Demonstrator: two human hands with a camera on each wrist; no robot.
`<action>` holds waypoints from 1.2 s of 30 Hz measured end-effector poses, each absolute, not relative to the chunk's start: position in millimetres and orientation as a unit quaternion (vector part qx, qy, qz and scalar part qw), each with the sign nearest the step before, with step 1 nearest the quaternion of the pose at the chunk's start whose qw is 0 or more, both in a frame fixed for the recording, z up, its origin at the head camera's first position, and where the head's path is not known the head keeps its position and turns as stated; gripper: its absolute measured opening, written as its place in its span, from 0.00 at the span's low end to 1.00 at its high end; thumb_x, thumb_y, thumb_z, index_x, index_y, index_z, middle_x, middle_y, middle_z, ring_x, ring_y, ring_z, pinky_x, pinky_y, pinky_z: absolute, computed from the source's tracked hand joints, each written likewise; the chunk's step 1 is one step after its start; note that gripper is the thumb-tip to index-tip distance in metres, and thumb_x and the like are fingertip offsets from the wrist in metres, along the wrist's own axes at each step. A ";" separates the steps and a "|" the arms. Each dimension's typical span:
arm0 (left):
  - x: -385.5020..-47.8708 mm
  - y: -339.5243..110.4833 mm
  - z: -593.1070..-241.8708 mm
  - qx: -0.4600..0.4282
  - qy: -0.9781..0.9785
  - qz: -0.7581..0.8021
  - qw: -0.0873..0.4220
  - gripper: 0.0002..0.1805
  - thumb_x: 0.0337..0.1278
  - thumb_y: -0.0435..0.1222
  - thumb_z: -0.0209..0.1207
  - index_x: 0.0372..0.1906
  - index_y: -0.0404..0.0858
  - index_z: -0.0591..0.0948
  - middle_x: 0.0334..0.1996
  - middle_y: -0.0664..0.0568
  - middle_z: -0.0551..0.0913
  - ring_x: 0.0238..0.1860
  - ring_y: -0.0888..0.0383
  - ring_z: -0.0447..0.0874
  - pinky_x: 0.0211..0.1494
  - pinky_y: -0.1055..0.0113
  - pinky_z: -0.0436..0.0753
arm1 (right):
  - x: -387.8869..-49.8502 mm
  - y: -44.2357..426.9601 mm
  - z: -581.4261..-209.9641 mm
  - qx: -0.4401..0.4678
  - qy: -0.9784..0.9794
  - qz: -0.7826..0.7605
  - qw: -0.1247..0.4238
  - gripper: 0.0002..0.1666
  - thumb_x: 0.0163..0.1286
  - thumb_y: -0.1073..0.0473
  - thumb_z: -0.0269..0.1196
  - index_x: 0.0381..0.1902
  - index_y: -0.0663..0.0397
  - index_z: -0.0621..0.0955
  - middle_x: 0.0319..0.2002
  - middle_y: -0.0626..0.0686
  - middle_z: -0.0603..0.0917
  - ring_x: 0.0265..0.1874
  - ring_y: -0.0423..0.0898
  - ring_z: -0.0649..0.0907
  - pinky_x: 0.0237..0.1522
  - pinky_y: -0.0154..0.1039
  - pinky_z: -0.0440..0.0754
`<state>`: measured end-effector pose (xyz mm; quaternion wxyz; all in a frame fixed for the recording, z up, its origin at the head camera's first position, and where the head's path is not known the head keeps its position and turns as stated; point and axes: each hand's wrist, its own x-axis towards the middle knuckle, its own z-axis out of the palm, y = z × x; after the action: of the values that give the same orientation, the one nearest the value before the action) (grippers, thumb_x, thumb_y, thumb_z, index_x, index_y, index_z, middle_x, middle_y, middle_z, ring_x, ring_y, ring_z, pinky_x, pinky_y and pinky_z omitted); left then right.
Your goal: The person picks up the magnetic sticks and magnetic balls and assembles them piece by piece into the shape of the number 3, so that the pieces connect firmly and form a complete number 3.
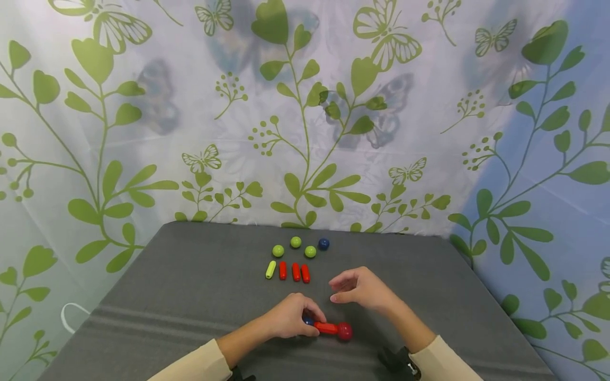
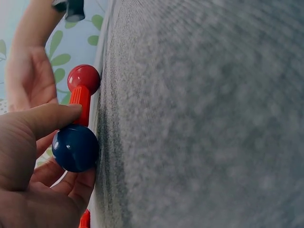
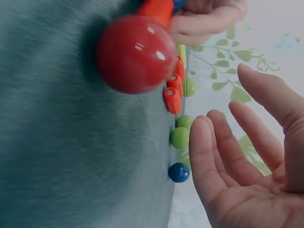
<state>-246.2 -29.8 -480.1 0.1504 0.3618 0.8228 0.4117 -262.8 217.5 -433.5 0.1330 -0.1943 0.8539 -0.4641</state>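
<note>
A toy piece lies low over the grey tabletop: a red stick [image 2: 82, 100] with a red ball [image 1: 344, 331] on one end and a blue ball [image 2: 75, 148] on the other. My left hand [image 1: 293, 316] pinches it near the blue end, the thumb across the stick; other fingers pass behind the blue ball. To the right and a little farther back, my right hand [image 1: 359, 288] hovers with loosely bent, spread fingers and nothing in them. That hand [image 3: 251, 175] is apart from the red ball in the right wrist view.
Beyond the hands lie a yellow-green stick [image 1: 270, 270] and three red sticks [image 1: 296, 272] in a row. Behind them sit three green balls [image 1: 310, 252] and a dark blue ball [image 1: 323, 244]. A leaf-and-butterfly curtain [image 1: 305, 132] hangs along the back edge of the grey table [image 1: 190, 280].
</note>
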 end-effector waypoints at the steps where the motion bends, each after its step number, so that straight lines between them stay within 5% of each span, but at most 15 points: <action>1: -246.5 -29.9 -480.3 0.360 0.823 0.412 0.153 0.10 0.53 0.32 0.74 0.40 0.45 0.91 0.36 0.62 0.90 0.36 0.71 0.82 0.46 0.75 0.81 | -266.8 214.9 -431.9 -0.198 0.857 -0.458 0.128 0.24 0.61 0.55 0.77 0.52 0.61 0.87 0.51 0.62 0.88 0.45 0.49 0.88 0.47 0.46 0.87; 14: -244.8 -28.8 -480.5 0.345 0.826 0.417 0.160 0.09 0.53 0.32 0.74 0.40 0.45 0.91 0.34 0.64 0.89 0.35 0.71 0.82 0.47 0.75 0.81 | -317.0 179.5 -425.4 -0.206 0.889 -0.391 0.116 0.21 0.59 0.55 0.77 0.49 0.57 0.89 0.48 0.58 0.90 0.44 0.44 0.88 0.48 0.45 0.87; 23: -246.0 -28.7 -481.0 0.344 0.827 0.412 0.167 0.09 0.53 0.33 0.74 0.39 0.47 0.91 0.34 0.64 0.89 0.35 0.72 0.81 0.47 0.75 0.80 | -340.4 160.9 -429.5 -0.182 0.900 -0.370 0.142 0.20 0.59 0.58 0.77 0.49 0.57 0.88 0.40 0.50 0.91 0.33 0.43 0.88 0.40 0.42 0.88; 36: -247.3 -29.2 -481.8 0.362 0.824 0.408 0.152 0.09 0.52 0.33 0.74 0.40 0.46 0.91 0.33 0.65 0.88 0.35 0.73 0.81 0.46 0.76 0.79 | -356.9 147.0 -448.9 -0.126 0.884 -0.415 0.173 0.20 0.58 0.63 0.77 0.50 0.58 0.88 0.40 0.54 0.89 0.32 0.46 0.88 0.39 0.44 0.90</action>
<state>-247.3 -29.2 -481.8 0.1519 0.3623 0.8240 0.4082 -356.9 147.0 -448.9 0.1734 -0.1258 0.8842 -0.4151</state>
